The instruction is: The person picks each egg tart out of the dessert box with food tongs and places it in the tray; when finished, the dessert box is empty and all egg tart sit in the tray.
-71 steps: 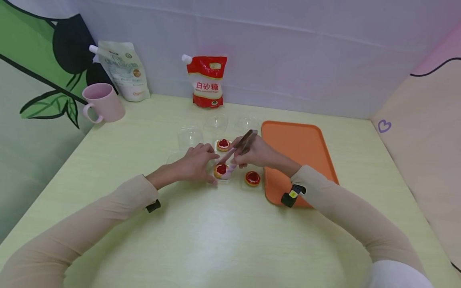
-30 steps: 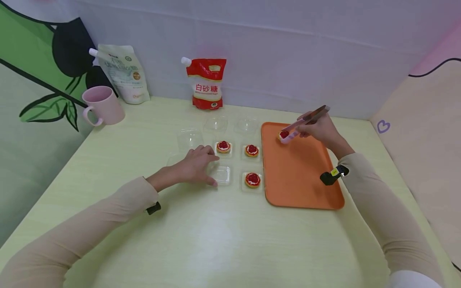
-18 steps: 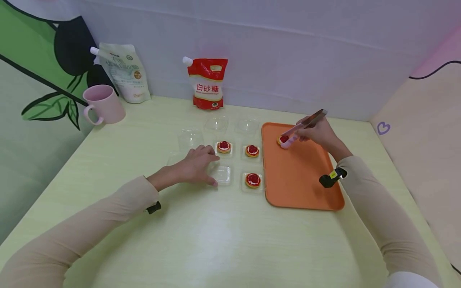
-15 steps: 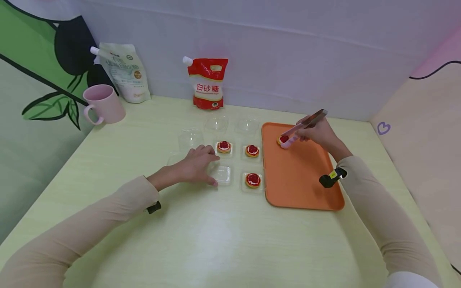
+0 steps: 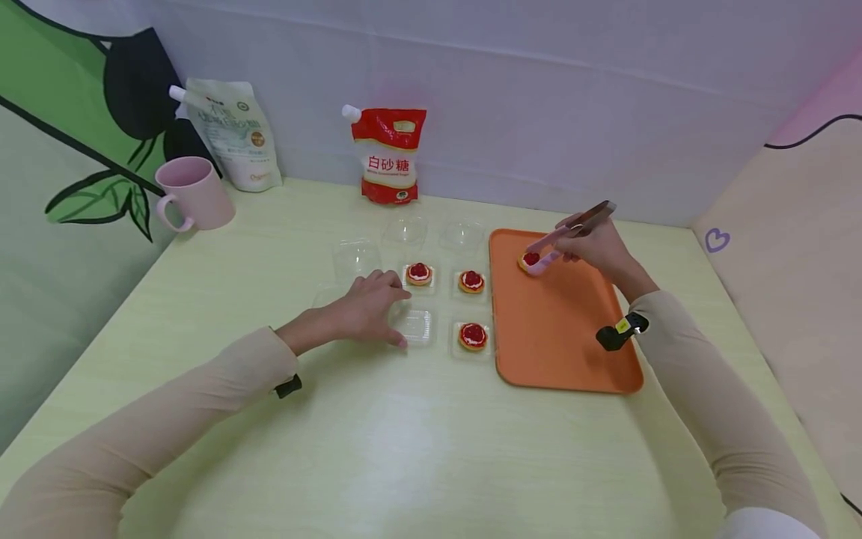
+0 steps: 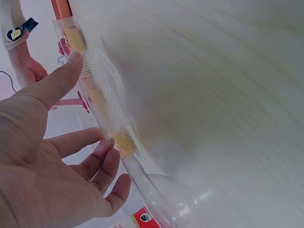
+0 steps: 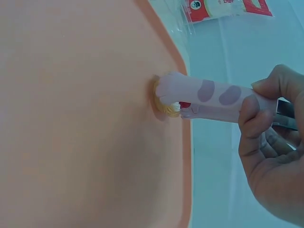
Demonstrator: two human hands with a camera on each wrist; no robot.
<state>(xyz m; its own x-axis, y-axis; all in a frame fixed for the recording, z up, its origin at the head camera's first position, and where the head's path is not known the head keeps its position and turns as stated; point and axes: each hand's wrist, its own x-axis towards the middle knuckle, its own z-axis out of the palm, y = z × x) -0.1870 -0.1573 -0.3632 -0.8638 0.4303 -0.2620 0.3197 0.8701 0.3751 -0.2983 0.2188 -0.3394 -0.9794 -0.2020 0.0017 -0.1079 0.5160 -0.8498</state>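
Note:
My right hand (image 5: 591,241) grips pink and metal tongs (image 7: 228,92) over the far part of the orange tray (image 5: 559,329). The tong tips lie either side of a small red-topped tart (image 5: 528,261), which rests on the tray. In the right wrist view the tips partly hide the tart (image 7: 167,108). My left hand (image 5: 367,308) lies beside a clear plastic container base (image 5: 416,327) with no tart in it, thumb at its near side and fingers at its far side. The fingers are extended and loosely bent; whether they touch the base is unclear.
Three more tarts sit in clear bases: one behind the left hand's base (image 5: 419,274), two beside the tray (image 5: 471,282). Clear lids (image 5: 405,230) stand open behind. A red sugar pouch (image 5: 389,156), a pale pouch (image 5: 236,138) and a pink mug (image 5: 195,195) line the back.
The tongs have carried the tart from the left hand's container to the tray and lowered it there. Their tips now look slightly wider apart. My left hand has stayed almost still.

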